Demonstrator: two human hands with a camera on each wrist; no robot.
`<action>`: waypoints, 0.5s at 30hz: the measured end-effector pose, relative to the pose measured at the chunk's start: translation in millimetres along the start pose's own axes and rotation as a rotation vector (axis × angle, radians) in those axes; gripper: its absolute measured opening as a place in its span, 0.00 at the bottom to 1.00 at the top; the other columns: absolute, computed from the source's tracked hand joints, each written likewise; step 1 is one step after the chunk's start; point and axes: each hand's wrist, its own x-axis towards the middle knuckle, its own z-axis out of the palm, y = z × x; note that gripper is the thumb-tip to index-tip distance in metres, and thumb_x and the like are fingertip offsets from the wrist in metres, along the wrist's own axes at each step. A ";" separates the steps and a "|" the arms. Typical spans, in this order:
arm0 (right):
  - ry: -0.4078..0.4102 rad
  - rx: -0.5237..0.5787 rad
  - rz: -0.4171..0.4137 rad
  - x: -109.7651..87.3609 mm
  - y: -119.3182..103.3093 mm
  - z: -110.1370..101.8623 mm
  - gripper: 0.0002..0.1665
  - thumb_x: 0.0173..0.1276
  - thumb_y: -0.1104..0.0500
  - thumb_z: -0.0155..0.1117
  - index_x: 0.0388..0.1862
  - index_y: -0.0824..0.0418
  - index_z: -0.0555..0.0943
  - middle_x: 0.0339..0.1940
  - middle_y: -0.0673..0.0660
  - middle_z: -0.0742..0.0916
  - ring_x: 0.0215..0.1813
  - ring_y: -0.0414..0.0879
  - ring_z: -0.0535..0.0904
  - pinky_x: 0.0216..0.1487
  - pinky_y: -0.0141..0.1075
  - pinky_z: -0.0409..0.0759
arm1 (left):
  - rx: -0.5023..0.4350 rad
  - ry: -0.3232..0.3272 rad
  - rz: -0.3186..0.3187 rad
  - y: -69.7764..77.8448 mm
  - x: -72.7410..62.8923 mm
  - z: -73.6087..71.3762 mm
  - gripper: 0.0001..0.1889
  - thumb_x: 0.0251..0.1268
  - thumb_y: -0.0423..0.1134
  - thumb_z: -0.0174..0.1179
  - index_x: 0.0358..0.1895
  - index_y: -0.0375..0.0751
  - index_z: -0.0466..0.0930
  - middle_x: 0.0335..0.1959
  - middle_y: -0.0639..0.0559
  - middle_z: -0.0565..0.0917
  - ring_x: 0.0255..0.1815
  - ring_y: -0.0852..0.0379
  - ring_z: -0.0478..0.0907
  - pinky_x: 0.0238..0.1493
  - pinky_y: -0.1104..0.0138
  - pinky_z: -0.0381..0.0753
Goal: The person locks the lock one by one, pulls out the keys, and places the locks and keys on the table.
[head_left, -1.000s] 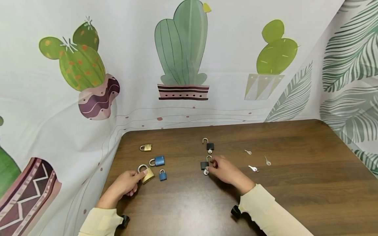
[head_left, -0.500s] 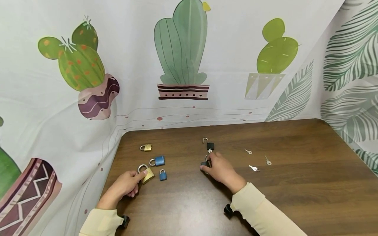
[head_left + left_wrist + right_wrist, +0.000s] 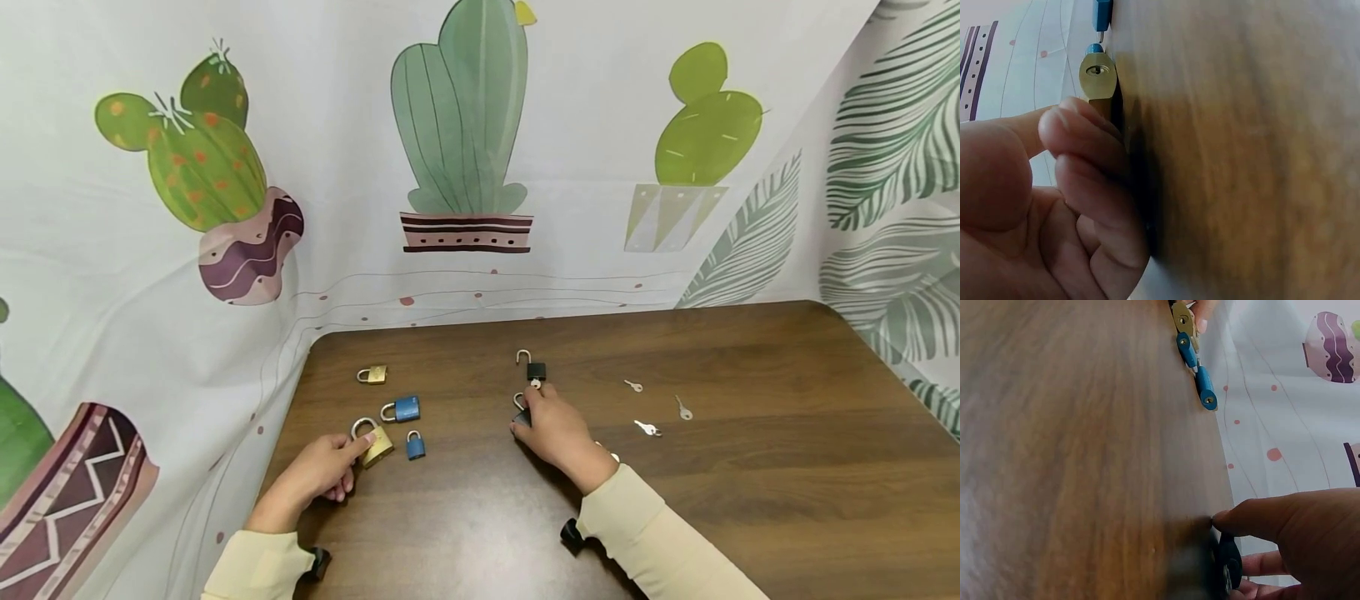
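At centre, the right hand (image 3: 557, 429) pinches the nearer boxy black padlock (image 3: 1229, 555), silver shackle (image 3: 515, 401) now swung leftward, so seemingly being flipped

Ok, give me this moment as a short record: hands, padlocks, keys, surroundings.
Left hand: touches the large brass padlock
Right hand: grips the nearer black padlock
Untouched padlocks: small brass padlock; larger blue padlock; smaller blue padlock; farther black padlock, shackle open, key at its base
Loose keys: right of the right hand
Surface: brown table
Backdrop: cactus-print cloth
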 end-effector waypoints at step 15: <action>-0.009 0.034 -0.013 1.6 4.2 -2.2 0.21 0.63 0.49 0.71 0.51 0.57 0.80 0.55 0.63 0.81 0.47 0.57 0.84 0.46 0.50 0.82 | 0.013 0.162 0.058 8.0 1.8 -14.1 0.22 0.76 0.55 0.52 0.29 0.42 0.68 0.18 0.54 0.69 0.21 0.56 0.65 0.22 0.65 0.64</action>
